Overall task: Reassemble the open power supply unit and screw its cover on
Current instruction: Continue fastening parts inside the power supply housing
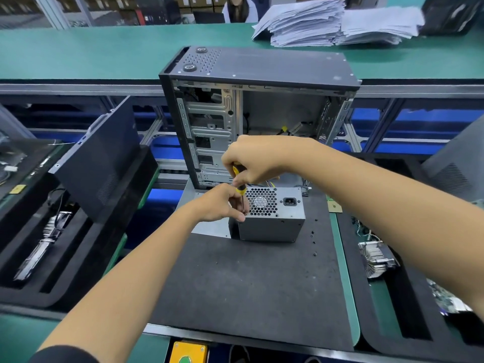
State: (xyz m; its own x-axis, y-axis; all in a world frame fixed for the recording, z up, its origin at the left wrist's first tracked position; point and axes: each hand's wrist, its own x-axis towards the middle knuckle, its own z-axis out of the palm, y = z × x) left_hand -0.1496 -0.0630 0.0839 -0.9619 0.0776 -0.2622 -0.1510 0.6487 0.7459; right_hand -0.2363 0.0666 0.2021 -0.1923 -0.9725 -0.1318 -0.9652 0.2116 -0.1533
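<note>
The power supply unit (272,218) sits at the frame's centre on the dark mat (235,284) of the worktop, its cover apparently already in place. The right hand (254,161) has a closed grip on the yellow-handled screwdriver (241,191); the left hand (222,205) pinches near its tip at the unit's left edge. To drive well, keep the shaft upright and press down while turning. Loose screws (313,233) lie right of the unit.

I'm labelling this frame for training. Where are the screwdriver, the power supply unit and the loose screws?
screwdriver (240,190): head view, on its yellow-and-black handle.
power supply unit (272,227): head view, on its bare grey side panel.
loose screws (312,233): head view, on one screw on the black mat.
</note>
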